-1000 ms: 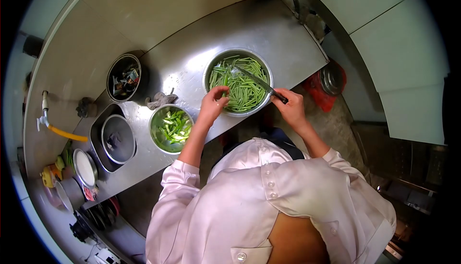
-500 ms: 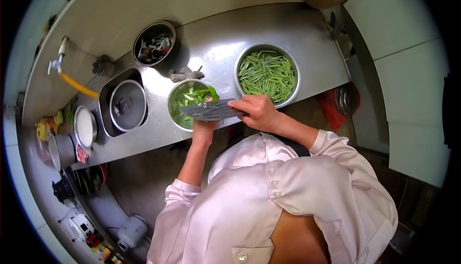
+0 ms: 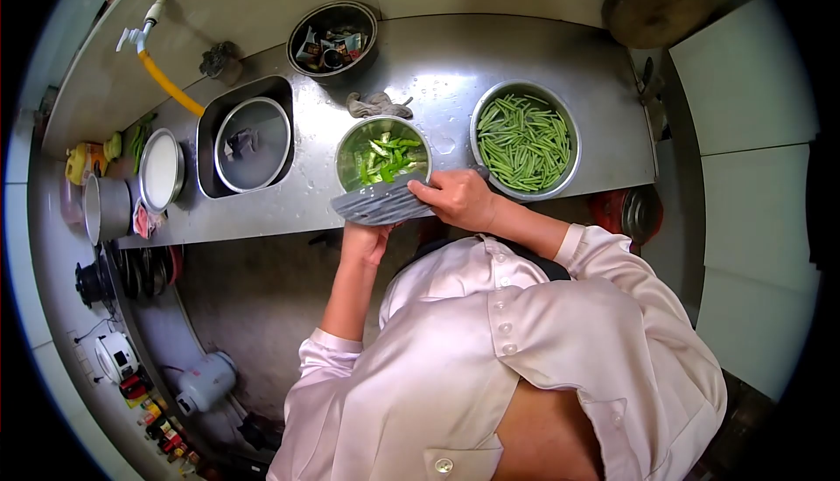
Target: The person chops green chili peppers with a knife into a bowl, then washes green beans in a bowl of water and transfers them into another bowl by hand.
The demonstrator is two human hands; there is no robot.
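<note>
My right hand (image 3: 461,198) is closed on a knife, whose broad dark blade (image 3: 382,205) lies flat over the near rim of a steel bowl (image 3: 348,150). Cut green peppers (image 3: 386,156) are inside that bowl. Below the blade is my left hand (image 3: 366,240), its fingers mostly hidden by the knife, so what it holds does not show. To the right, a larger steel basin (image 3: 573,159) contains cut green beans (image 3: 525,144).
A grey cloth (image 3: 378,106) lies behind the pepper bowl. Behind it is a dark pot (image 3: 298,59) with packets inside. The sink (image 3: 207,157) at left holds a basin (image 3: 278,166). A white-filled bowl (image 3: 161,171) stands farther left.
Both hands have moved left from the bean basin to the pepper bowl, and the knife came along in my right hand. The view has also shifted, so the counter appears turned.
</note>
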